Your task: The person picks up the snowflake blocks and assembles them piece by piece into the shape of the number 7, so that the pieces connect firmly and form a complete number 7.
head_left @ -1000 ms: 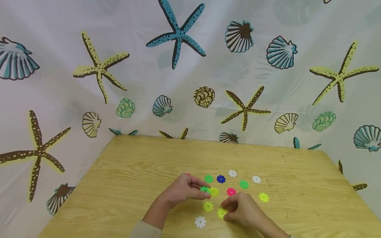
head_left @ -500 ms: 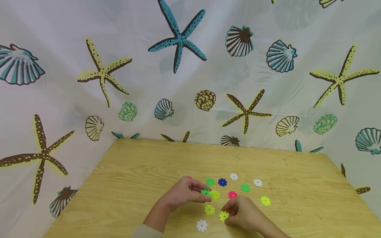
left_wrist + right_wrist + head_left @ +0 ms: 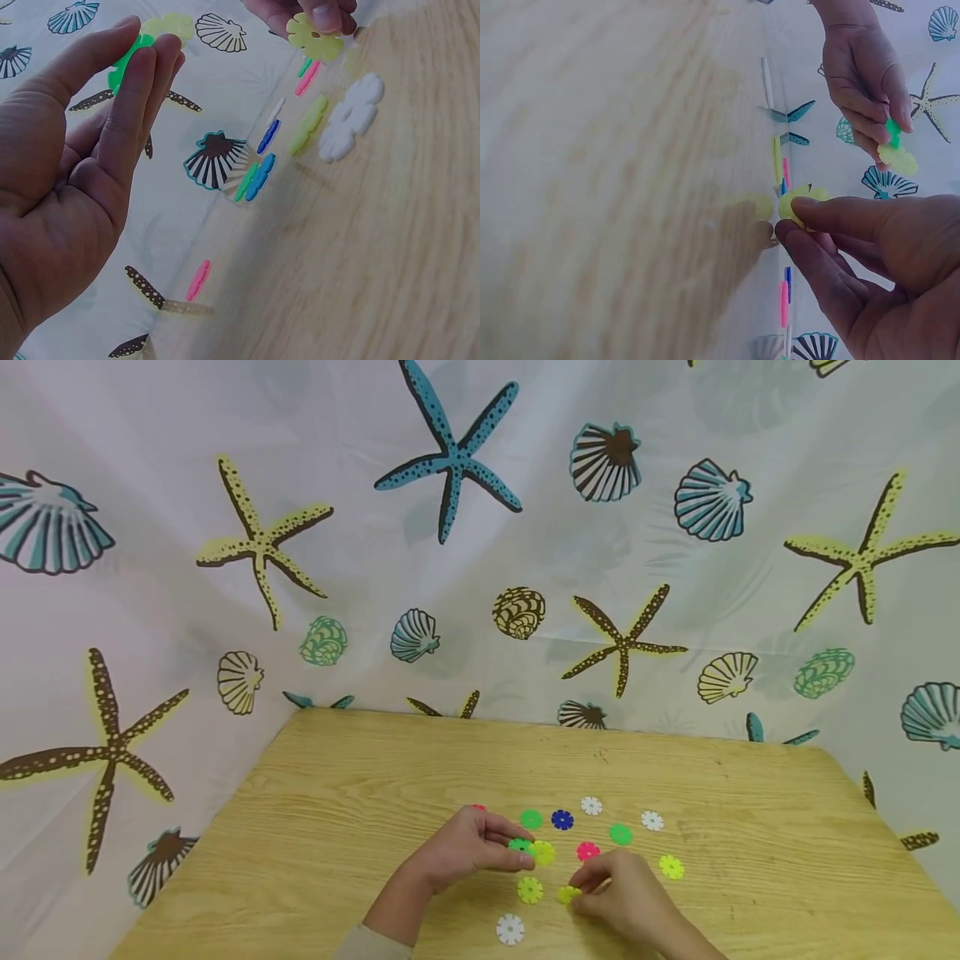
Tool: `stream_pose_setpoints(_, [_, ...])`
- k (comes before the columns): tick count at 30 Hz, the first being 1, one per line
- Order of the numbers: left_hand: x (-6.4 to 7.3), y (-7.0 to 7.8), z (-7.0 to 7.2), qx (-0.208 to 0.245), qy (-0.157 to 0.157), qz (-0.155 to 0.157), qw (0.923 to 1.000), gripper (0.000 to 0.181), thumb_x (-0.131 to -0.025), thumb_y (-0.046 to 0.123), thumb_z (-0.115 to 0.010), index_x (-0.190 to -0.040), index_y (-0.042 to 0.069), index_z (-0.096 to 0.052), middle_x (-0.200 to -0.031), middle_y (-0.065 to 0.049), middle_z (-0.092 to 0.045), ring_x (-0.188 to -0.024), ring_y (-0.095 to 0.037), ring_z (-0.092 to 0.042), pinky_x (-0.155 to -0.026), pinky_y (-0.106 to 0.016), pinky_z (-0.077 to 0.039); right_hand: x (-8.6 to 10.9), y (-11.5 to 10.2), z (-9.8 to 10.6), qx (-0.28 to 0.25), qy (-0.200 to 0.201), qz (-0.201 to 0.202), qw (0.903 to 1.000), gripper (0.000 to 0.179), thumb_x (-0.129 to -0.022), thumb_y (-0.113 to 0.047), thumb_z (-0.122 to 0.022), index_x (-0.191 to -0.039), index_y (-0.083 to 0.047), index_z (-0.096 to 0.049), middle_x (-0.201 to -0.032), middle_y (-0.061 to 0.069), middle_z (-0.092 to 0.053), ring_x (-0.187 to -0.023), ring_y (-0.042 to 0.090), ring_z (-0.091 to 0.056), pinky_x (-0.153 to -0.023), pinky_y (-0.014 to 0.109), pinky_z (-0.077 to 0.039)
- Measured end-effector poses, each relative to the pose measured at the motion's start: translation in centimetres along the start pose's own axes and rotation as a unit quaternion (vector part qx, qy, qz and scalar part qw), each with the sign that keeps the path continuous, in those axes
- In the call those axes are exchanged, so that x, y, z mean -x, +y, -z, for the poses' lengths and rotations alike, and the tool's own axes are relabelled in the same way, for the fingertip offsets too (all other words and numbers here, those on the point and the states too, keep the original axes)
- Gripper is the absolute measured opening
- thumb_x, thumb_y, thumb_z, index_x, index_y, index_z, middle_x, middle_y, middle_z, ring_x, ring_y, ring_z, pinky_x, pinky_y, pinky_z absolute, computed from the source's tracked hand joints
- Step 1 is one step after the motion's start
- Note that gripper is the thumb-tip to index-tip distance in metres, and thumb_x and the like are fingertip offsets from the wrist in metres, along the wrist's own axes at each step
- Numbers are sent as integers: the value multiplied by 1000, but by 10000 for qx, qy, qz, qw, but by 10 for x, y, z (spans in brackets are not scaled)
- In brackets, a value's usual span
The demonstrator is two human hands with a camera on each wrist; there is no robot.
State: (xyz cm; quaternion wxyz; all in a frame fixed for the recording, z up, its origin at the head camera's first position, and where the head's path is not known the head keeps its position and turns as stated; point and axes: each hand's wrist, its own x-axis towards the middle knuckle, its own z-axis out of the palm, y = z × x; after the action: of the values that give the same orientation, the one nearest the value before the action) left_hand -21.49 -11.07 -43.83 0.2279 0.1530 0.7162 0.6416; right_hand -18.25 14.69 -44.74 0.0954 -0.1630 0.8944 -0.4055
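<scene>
Thumb and fingers of my left hand (image 3: 476,845) pinch a green notched disc (image 3: 518,845). Joined to that disc, or overlapping it, a yellow notched disc (image 3: 543,852) sticks out past the fingertips; both show above the table in the left wrist view. My right hand (image 3: 626,893) pinches another yellow disc (image 3: 804,198) between thumb and fingers, tilted and just off the table. On the wood between the hands lies a yellow disc (image 3: 530,890), with a white disc (image 3: 510,930) nearer the front.
Beyond the hands, several flat discs lie spread on the wooden table (image 3: 360,777), among them a blue disc (image 3: 562,820), a pink disc (image 3: 588,851) and a green disc (image 3: 621,834). A yellow disc (image 3: 672,867) is at right. A shell-patterned curtain (image 3: 465,568) surrounds the table.
My right hand has picked its yellow disc up from the table and tilted it. My left hand keeps its hold on the green disc. The head view shifted slightly.
</scene>
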Motion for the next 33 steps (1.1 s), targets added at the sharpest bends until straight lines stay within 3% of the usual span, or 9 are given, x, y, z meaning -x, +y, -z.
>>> stream_pose_setpoints(8, [-1,1,-1,-45,-22,8,10000,36,-84,20,-82,-115,5,-74,-96,-9,-78,-89,-16,-74,-81,-30,-60,3,1,4,-143,201,-292,9993,14,-80,-17,-83,-90,-11,-77,-84,-2,-73,-76,10,-66,-63,22,-55])
stream_pose_setpoints(17, [-2,0,-2,-29,-5,20,10000,36,-84,20,-82,-115,5,-74,-96,-7,-78,-89,-16,-73,-82,-30,-59,6,-1,10,-670,214,-539,9961,24,-79,-19,-84,-97,-5,-78,-86,2,-73,-78,13,-70,-64,26,-60])
stream_pose_setpoints(33, [2,0,0,-87,66,23,9999,36,-83,19,-82,-115,5,-74,-95,-8,-78,-88,-16,-73,-82,-31,-60,2,-10,17,-1874,23,-422,9814,36,-84,-15,-81,-111,7,-71,-96,10,-73,-84,17,-72,-73,31,-63])
